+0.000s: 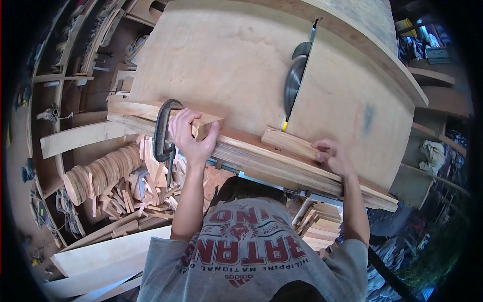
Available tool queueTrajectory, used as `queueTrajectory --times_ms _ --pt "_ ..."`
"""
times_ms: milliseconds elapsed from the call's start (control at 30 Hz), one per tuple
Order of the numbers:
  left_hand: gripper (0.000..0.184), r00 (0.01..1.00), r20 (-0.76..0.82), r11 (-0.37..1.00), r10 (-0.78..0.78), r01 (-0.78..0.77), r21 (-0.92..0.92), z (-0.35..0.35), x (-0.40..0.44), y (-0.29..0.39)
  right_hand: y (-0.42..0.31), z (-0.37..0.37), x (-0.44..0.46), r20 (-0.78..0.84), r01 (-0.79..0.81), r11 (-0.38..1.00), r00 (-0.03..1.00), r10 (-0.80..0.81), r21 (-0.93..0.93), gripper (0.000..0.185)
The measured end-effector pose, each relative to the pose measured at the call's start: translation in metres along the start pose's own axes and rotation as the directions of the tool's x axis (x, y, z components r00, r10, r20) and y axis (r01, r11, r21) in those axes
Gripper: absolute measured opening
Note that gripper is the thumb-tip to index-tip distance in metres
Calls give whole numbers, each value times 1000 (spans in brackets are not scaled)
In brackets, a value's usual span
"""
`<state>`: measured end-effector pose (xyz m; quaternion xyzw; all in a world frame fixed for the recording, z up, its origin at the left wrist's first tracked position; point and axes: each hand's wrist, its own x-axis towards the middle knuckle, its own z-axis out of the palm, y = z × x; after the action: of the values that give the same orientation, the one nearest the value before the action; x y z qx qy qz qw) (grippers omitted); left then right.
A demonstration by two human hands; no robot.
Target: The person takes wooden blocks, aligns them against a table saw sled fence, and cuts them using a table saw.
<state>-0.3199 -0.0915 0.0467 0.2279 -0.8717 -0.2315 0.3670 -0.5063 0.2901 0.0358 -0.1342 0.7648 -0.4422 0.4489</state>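
On the left of the table's front edge, my left hand [193,136] is wrapped round a wooden block [207,126], close beside a dark C-clamp [163,131]. The clamp grips the long wooden fence [241,146] along that edge. My right hand [333,156] holds the right end of a short wooden piece [289,142], fingers bent round it. This piece lies against the fence, its left end just in front of the saw slot. A round saw blade [294,85] stands up through the plywood table [216,55], beyond both hands.
A second wooden rail [372,55] crosses the table's far side. Below the left front edge lie a row of round-edged wooden pieces [103,173] and a heap of offcuts [131,196]. Stacked wood [319,226] stands below, right of my body. Shelves line the far left.
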Motion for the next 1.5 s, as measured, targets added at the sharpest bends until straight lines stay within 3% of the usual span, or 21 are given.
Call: queueTrajectory --times_ms 67,333,400,433,467,500,533,600,633,667,733,767,833,867,933,1000,1067,1133,1233,1333,1500 --pt "42 1000 10 1000 -3 3 2 -1 0 1 11 -2 6 64 -121 991 991 117 65 32" --pt "40 1000 -4 1000 -10 10 -24 1 -1 -2 7 0 1 37 -107 993 994 105 45 33" --pt "48 998 42 999 43 -43 21 -1 -5 -8 12 -1 -4 33 -121 992 992 120 45 33" --pt "48 998 33 999 44 -45 24 0 -5 -8 18 -3 -10 -50 24 1000 999 -23 17 33" --pt "53 993 -97 993 69 -78 -85 2 -6 -6 20 -3 -17 -126 168 986 977 -169 -24 33" --pt "59 969 -232 974 81 -126 -186 3 -7 -4 5 0 -27 -122 181 983 975 -184 -31 33" --pt "59 965 -248 975 85 -132 -181 1 -14 -4 -22 5 -42 -217 171 983 959 -182 -68 34" --pt "66 897 -295 922 329 -373 -107 -5 -37 -2 -54 5 -69 -306 180 977 929 -206 -112 34" --pt "69 867 -277 880 415 -459 -120 -9 -47 4 -63 4 -79 -291 264 934 898 -330 -242 35" --pt "70 877 -190 846 441 -477 -239 -15 -65 16 -71 5 -90 -259 336 868 859 -442 -366 35" --pt "83 938 190 866 289 -172 -471 -41 -77 61 -85 11 -111 -233 369 841 846 -480 -395 36" --pt "83 943 178 870 282 -173 -463 -53 -66 81 -91 14 -120 -222 390 819 831 -509 -420 36" --pt "100 826 528 753 199 216 -621 -75 -36 110 -100 22 -136 -204 417 788 812 -547 -453 35" --pt "100 834 516 753 197 208 -624 -84 -31 113 -104 25 -143 -194 435 762 794 -576 -480 34" --pt "98 678 625 691 387 236 -683 -100 -22 116 -111 28 -155 -148 481 718 771 -620 -504 34" --pt "95 677 601 622 424 265 -737 -115 -15 121 -117 31 -165 -99 521 674 749 -655 -524 34" --pt "81 492 710 708 503 236 -665 -131 -13 116 -125 35 -172 -29 591 630 717 -696 -504 36" --pt "73 532 730 687 428 334 -646 -147 -14 122 -130 45 -182 -43 564 662 744 -666 -493 40" --pt "71 552 737 732 390 300 -612 -162 -21 116 -131 59 -191 -65 519 721 790 -610 -459 49" --pt "64 654 662 759 366 201 -619 -173 -28 113 -123 68 -195 -44 507 745 814 -579 -434 57" --pt "39 819 553 863 149 166 -478 -182 -44 104 -114 87 -196 -9 527 736 811 -585 -424 59"
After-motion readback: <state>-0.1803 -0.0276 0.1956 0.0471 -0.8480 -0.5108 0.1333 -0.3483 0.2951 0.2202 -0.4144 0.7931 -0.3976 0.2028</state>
